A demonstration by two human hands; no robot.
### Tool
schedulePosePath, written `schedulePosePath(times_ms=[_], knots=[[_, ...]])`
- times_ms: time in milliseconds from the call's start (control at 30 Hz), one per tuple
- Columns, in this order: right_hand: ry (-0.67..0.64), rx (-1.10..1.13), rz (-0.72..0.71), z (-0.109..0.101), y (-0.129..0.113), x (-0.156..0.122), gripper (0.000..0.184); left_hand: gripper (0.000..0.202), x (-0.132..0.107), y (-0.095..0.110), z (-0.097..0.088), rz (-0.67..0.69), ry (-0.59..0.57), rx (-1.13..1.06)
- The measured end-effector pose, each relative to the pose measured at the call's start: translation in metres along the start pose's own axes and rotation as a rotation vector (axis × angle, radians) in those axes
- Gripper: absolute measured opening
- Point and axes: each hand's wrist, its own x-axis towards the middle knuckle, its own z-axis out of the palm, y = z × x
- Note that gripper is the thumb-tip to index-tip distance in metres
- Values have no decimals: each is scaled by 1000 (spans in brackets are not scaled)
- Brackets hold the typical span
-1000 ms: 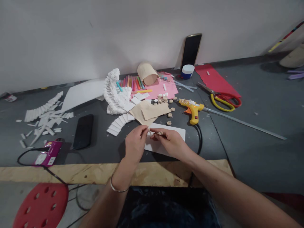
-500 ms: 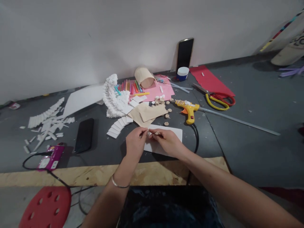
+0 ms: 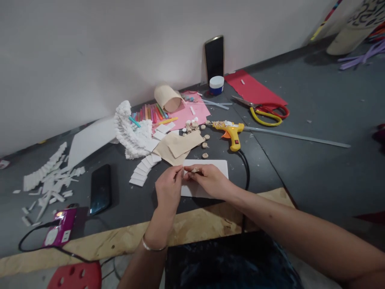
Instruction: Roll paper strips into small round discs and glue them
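My left hand (image 3: 169, 185) is closed in a pinch, thumb and fingertips together, and what lies between them is too small and hidden to name. Close against it, my right hand (image 3: 210, 180) is closed with a small beige piece (image 3: 195, 170) showing between its fingers. Both hands are over a white sheet (image 3: 221, 170) on the table. Just beyond them lie beige paper pieces (image 3: 188, 144) and several small round beige discs (image 3: 205, 155). A fan of white cards (image 3: 143, 170) rests left of my left hand.
A yellow glue gun (image 3: 233, 134) with a cord lies right of the discs, near scissors (image 3: 267, 114). A black phone (image 3: 100, 188) and a purple power socket (image 3: 61, 226) are on the left. White scraps (image 3: 49, 180) are scattered behind them.
The view has tilted and shifted, so the table's contents sit differently in the picture. My hands stay together over the white sheet, with the fingertips slightly shifted around the small piece.
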Motion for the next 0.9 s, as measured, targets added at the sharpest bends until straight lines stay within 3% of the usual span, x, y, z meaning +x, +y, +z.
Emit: schedulePosePath(times_ms=[500,900], knots=[[-3,-45,8,-5,0,-1,23,16,-1,5,-5,-221,-21,-196],[-18,164,15,0,8,-1,23,17,0,2,-1,-299,-1,-227]])
